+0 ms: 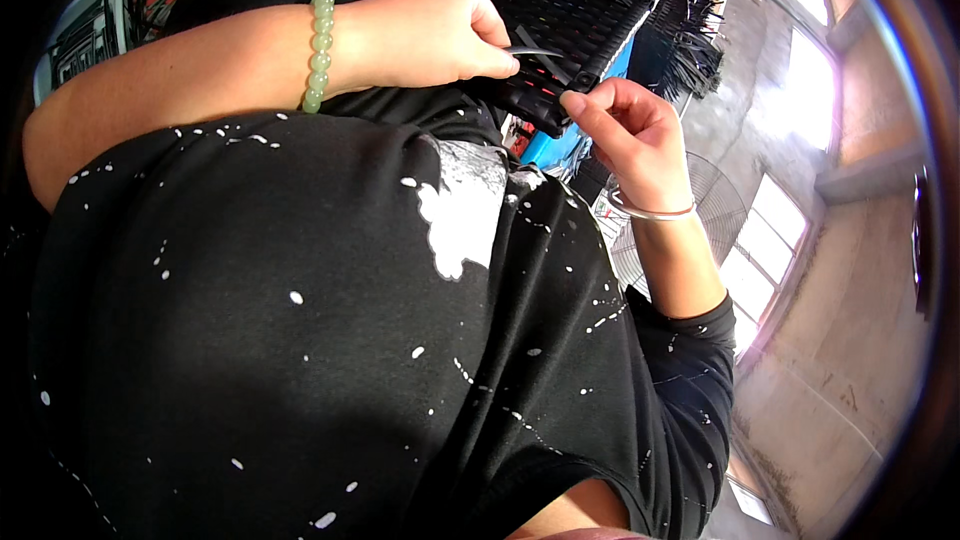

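Observation:
A black woven panel of flat plastic strips (560, 0) lies at the top middle, in front of my body. My left hand (440, 35), with a green bead bracelet at its wrist, reaches over it from the left. Its thumb and fingers pinch a thin dark plastic strip (537, 51) whose loose end sticks out to the right. At the panel's near right corner is my right hand (632, 135), a silver bangle on its wrist. Thumb and forefinger come together there; what lies between them is too small to tell.
Bundles of loose black strips (690, 55) hang beyond the panel on the right. A blue surface (550, 148) shows under its corner. Behind my right wrist stands a round wire fan guard (715, 202). A pale bin (120, 15) holds dark strips at upper left.

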The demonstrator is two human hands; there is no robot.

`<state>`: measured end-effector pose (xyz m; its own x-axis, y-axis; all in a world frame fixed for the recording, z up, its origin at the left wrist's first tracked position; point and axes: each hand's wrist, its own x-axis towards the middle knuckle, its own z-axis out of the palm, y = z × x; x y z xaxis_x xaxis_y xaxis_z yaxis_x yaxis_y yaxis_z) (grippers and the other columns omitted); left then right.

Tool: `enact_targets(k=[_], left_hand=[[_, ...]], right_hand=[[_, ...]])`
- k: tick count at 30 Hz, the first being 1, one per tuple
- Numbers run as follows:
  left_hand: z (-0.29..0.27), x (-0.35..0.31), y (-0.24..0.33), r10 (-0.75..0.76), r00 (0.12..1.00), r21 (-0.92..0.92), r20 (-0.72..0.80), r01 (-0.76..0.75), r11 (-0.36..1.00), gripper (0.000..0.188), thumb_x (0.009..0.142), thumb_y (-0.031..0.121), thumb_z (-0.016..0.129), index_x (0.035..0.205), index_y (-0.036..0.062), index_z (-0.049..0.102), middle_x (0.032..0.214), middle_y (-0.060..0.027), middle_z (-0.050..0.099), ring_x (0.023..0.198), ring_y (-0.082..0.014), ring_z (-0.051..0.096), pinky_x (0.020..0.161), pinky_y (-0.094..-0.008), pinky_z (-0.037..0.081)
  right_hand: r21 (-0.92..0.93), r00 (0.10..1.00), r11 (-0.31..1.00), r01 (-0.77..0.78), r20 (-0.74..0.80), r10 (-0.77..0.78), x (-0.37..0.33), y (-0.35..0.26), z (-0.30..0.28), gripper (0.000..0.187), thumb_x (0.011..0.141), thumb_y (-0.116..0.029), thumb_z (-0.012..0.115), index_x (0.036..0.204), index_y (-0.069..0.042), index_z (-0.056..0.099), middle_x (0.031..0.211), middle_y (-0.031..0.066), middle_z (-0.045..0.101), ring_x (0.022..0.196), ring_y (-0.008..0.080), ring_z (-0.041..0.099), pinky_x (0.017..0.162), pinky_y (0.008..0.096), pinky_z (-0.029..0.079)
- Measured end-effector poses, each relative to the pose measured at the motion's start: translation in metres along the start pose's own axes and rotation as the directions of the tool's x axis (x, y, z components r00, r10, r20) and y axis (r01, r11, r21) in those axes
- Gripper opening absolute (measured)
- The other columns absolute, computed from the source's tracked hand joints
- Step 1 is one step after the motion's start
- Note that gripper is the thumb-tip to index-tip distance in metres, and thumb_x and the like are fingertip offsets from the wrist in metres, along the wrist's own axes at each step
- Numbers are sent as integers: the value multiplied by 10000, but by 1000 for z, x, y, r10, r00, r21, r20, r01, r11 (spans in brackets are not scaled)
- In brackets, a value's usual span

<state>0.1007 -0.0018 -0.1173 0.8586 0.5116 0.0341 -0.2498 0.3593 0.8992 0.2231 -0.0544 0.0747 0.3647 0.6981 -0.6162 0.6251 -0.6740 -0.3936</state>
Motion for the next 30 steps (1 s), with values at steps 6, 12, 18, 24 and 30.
enact_targets(k=[6, 12, 18, 24, 30], left_hand=[[-1, -1, -3, -30, 999, -24, 16, 31, 999, 253, 851, 212, 663, 918, -31, 672, 707, -6, 616, 625, -60, 526, 573, -220, 422], [21, 23, -7, -40, 998, -42, 42, 42, 998, 271, 856, 232, 658, 919, -31, 673, 692, -4, 604, 611, -64, 516, 563, -224, 421], [15, 19, -8, -1, 1000, -48, 27, 3, 999, 290, 852, 252, 659, 915, -31, 675, 689, -11, 608, 609, -68, 517, 562, -226, 422], [16, 18, -6, -2, 1000, -30, 27, 3, 1000, 288, 850, 252, 654, 893, -32, 679, 683, -15, 614, 603, -69, 517, 556, -229, 421], [20, 18, -8, 3, 1000, -52, 17, -3, 999, 272, 855, 243, 645, 871, -26, 682, 663, -10, 603, 589, -64, 509, 541, -229, 413]], right_hand=[[157, 982, 974, -164, -65, 175, -10, 0, 10, 182, 830, -134, 703, 725, -37, 591, 606, -19, 576, 498, 25, 460, 463, 159, 306], [295, 946, 920, -260, -113, 304, -13, 19, -3, 198, 845, -157, 672, 743, -54, 537, 586, 54, 596, 434, 120, 553, 434, 219, 458], [223, 943, 930, -292, -93, 318, -5, 17, -2, 198, 817, -144, 693, 747, -48, 535, 566, 27, 560, 422, 84, 497, 396, 203, 373], [54, 948, 951, -305, -80, 309, -5, 7, -2, 176, 799, -97, 699, 767, -23, 543, 559, 15, 550, 428, 60, 488, 397, 183, 346], [29, 963, 972, -235, -132, 237, -10, 14, 5, 183, 820, -85, 670, 789, 4, 513, 577, 71, 595, 428, 81, 511, 403, 188, 379]])
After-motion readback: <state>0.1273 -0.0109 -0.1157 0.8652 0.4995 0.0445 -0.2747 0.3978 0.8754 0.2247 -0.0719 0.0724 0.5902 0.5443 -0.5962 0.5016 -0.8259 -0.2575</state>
